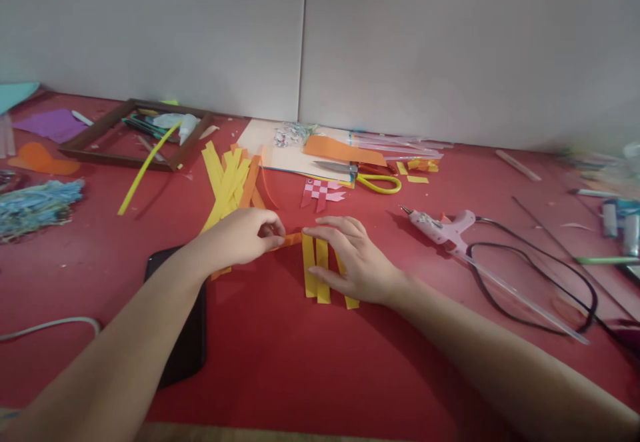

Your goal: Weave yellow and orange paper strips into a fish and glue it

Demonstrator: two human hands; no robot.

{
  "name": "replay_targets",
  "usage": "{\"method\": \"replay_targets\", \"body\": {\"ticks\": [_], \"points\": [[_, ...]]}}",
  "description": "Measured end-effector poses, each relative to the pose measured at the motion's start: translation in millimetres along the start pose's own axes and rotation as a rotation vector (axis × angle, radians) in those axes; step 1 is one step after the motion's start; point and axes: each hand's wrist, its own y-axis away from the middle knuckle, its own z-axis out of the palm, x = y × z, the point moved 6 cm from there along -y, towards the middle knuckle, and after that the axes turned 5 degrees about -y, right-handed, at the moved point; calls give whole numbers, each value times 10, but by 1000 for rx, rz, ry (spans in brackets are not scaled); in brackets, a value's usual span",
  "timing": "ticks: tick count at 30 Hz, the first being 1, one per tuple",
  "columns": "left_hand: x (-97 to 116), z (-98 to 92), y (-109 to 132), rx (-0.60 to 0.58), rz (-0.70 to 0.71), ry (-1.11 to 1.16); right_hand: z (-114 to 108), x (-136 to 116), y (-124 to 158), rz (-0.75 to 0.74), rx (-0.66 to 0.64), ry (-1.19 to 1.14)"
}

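Note:
Three yellow paper strips point(323, 275) lie side by side, upright in the view, on the red table. My left hand point(253, 234) pinches an orange strip point(290, 240) that reaches right to the top of the leftmost yellow strip. With fingers spread, my right hand point(357, 259) rests over the yellow strips, its fingertips near the point where orange and yellow meet; it partly hides the rightmost strip. Behind my left hand is a pile of loose yellow strips point(227, 179) with orange strips point(250, 185) beside it. A pink and red woven paper fish point(320, 191) lies beyond my hands.
Scissors with yellow handles point(379, 184) lie behind the fish, by an orange paper piece point(345, 149). A pink glue gun point(445, 230) with a black cord is at right. A dark phone point(193, 335) lies under my left forearm. A brown frame point(95, 152) stands back left.

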Motion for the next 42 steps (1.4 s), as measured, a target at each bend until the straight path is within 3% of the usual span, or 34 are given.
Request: {"method": "replay_targets", "body": {"ticks": [6, 10, 19, 25, 30, 35, 42], "points": [[-34, 49, -27, 7, 24, 23, 46, 13, 15, 29, 11, -9], [-77, 48, -30, 9, -36, 30, 69, 46, 27, 49, 0, -32], [-46, 110, -47, -99, -64, 70, 104, 67, 33, 76, -25, -46], [-55, 117, -66, -86, -49, 115, 80, 59, 25, 87, -14, -65], [-70, 95, -58, -71, -71, 117, 52, 116, 28, 197, 38, -57], [-32, 91, -54, -66, -74, 104, 91, 139, 6, 226, -16, -81], [33, 44, -16, -106, -46, 144, 55, 122, -2, 312, 82, -335]]}}
